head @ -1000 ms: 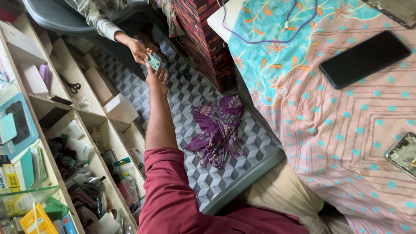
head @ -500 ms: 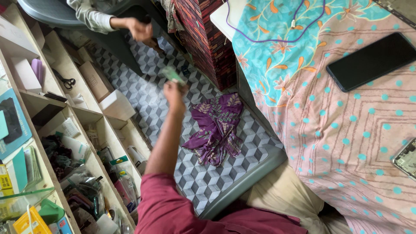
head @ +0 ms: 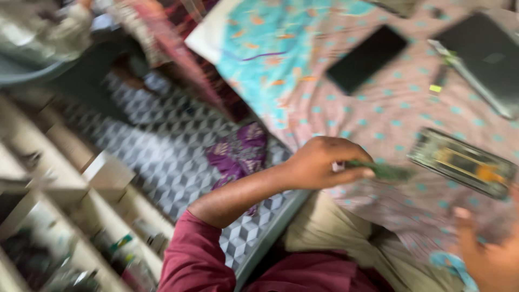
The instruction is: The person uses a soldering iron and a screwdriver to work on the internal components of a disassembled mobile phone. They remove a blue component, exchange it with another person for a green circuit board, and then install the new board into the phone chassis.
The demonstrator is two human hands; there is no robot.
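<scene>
Motion blur covers the whole view, since the head has swung from the floor toward the bed. Half a second ago the left hand [head: 324,162] was stretched out over the patterned floor mat [head: 162,146], holding a small green part near another person's hand; now it is drawn back over the dotted bedsheet [head: 389,113], its grip closed on that thin green strip [head: 386,172]. The strip sits just left of the opened phone body [head: 462,162] lying on the sheet. A black phone [head: 367,58] lies well above that phone body. The right hand [head: 489,254] shows below it, blurred; I cannot tell whether its grip is open or closed.
</scene>
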